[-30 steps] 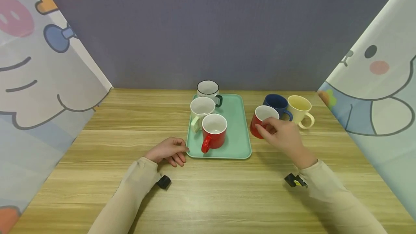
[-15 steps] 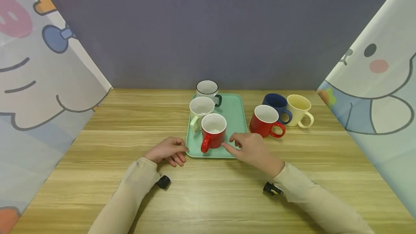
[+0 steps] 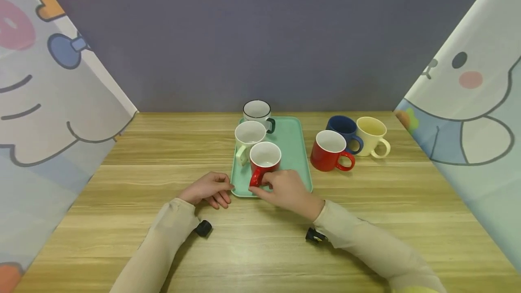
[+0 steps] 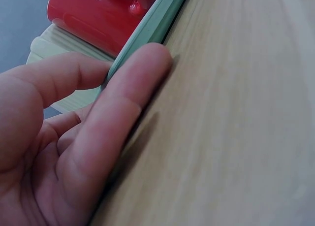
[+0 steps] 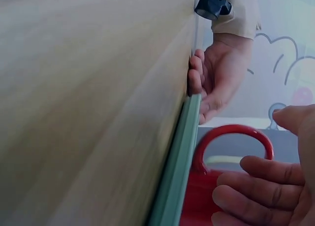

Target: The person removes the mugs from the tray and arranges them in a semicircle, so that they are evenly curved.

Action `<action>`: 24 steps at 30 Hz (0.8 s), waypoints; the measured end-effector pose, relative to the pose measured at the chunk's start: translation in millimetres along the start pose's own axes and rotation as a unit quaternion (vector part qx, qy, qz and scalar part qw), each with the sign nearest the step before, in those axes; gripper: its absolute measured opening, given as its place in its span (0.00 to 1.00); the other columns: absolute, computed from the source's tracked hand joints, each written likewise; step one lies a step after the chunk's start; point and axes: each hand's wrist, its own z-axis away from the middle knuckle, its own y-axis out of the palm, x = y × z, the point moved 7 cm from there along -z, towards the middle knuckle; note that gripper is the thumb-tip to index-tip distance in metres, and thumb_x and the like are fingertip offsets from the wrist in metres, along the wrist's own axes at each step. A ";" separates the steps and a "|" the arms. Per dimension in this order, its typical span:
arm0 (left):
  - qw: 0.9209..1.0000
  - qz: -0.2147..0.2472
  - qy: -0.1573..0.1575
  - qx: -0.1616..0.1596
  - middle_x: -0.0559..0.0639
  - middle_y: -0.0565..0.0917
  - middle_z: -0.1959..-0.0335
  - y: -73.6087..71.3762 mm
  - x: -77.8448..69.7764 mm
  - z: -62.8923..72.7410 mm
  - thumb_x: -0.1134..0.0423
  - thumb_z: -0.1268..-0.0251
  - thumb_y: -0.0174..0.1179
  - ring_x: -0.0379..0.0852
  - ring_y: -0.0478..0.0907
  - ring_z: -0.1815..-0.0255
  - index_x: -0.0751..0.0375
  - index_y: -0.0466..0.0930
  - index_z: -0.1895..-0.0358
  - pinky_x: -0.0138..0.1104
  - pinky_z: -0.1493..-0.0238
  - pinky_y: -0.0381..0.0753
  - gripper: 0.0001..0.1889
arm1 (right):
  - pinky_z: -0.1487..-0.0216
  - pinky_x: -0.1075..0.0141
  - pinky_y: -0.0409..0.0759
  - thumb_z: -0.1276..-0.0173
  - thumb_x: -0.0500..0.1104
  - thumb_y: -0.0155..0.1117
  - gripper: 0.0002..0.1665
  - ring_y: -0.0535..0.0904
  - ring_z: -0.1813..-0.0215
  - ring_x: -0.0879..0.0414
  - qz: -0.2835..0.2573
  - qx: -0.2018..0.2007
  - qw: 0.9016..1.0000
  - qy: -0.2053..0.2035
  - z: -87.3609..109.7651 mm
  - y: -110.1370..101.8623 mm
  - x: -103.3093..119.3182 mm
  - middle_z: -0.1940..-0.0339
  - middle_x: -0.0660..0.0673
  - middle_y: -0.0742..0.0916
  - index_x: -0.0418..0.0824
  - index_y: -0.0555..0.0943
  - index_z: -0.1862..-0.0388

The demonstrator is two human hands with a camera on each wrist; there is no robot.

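Observation:
Several mugs share a mint-green tray [image 3: 292,148]; the front one is a red mug [image 3: 264,158] with its handle facing the near edge. My right hand [image 3: 285,190] is at that mug's near side. In the right wrist view its fingers [image 5: 256,191] lie beside the red handle [image 5: 234,130], thumb well apart, nothing pinched. At the tray's near left corner rests my left hand [image 3: 206,188], its fingers [image 4: 123,103] relaxed and touching the rim. Behind the red mug stand a cream mug [image 3: 246,141] and a white mug [image 3: 256,114] with a dark rim.
Right of the tray, on the wooden table [image 3: 211,248], a second red mug [image 3: 323,157] stands close to a navy blue mug [image 3: 342,125] and a pale yellow mug [image 3: 370,134]. A grey wall [image 3: 260,35] closes off the back. Cartoon-printed panels [image 3: 472,116] flank both sides.
My right hand has left the red mug beside the tray, with that mug's handle now pointing right, and moved left to the red mug on the tray. My left hand has stayed at the tray corner.

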 end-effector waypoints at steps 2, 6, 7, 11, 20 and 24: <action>1.000 -0.004 0.002 -0.002 0.56 0.86 0.76 -0.7 0.7 -0.1 0.61 0.29 0.56 0.45 0.85 0.77 0.63 0.74 0.67 0.32 0.80 0.82 0.10 | 0.81 0.73 0.67 0.39 0.57 0.72 0.20 0.71 0.83 0.63 0.002 0.006 1.000 0.006 -2.9 4.4 2.0 0.85 0.55 0.82 0.46 0.82 0.81; 1.000 -0.004 0.004 -0.001 0.56 0.86 0.75 -0.6 2.1 -0.5 0.60 0.29 0.57 0.45 0.85 0.77 0.62 0.74 0.67 0.32 0.80 0.82 0.09 | 0.82 0.72 0.66 0.38 0.58 0.71 0.23 0.68 0.84 0.64 0.000 0.004 1.000 0.014 -6.9 10.7 3.7 0.88 0.56 0.78 0.47 0.79 0.84; 1.000 -0.004 0.005 -0.001 0.57 0.86 0.75 -0.5 2.1 -0.5 0.60 0.29 0.57 0.46 0.86 0.77 0.62 0.74 0.67 0.32 0.80 0.82 0.10 | 0.83 0.72 0.67 0.38 0.58 0.72 0.23 0.68 0.84 0.64 -0.003 0.001 1.000 0.016 -7.7 11.5 3.7 0.89 0.56 0.78 0.47 0.79 0.85; 1.000 -0.006 0.009 -0.001 0.56 0.86 0.75 -0.9 2.2 0.1 0.60 0.29 0.57 0.46 0.86 0.77 0.62 0.74 0.67 0.33 0.80 0.82 0.10 | 0.83 0.71 0.66 0.39 0.57 0.73 0.25 0.68 0.84 0.64 -0.016 -0.014 0.999 0.028 -10.3 12.2 3.0 0.91 0.57 0.75 0.49 0.77 0.89; 1.000 -0.003 0.007 -0.003 0.56 0.86 0.75 -1.1 1.8 0.7 0.60 0.29 0.57 0.45 0.86 0.77 0.62 0.74 0.67 0.32 0.80 0.82 0.10 | 0.84 0.71 0.64 0.37 0.56 0.71 0.27 0.66 0.85 0.64 -0.023 0.019 0.997 0.064 -12.0 20.4 -1.8 0.93 0.58 0.71 0.49 0.74 0.91; 1.000 -0.004 0.003 -0.004 0.57 0.86 0.75 -0.5 1.1 1.2 0.60 0.29 0.57 0.45 0.86 0.77 0.62 0.74 0.67 0.32 0.80 0.82 0.10 | 0.85 0.70 0.63 0.37 0.52 0.70 0.29 0.64 0.86 0.63 -0.020 0.022 0.998 0.063 -10.9 18.4 -1.8 0.94 0.58 0.68 0.48 0.70 0.93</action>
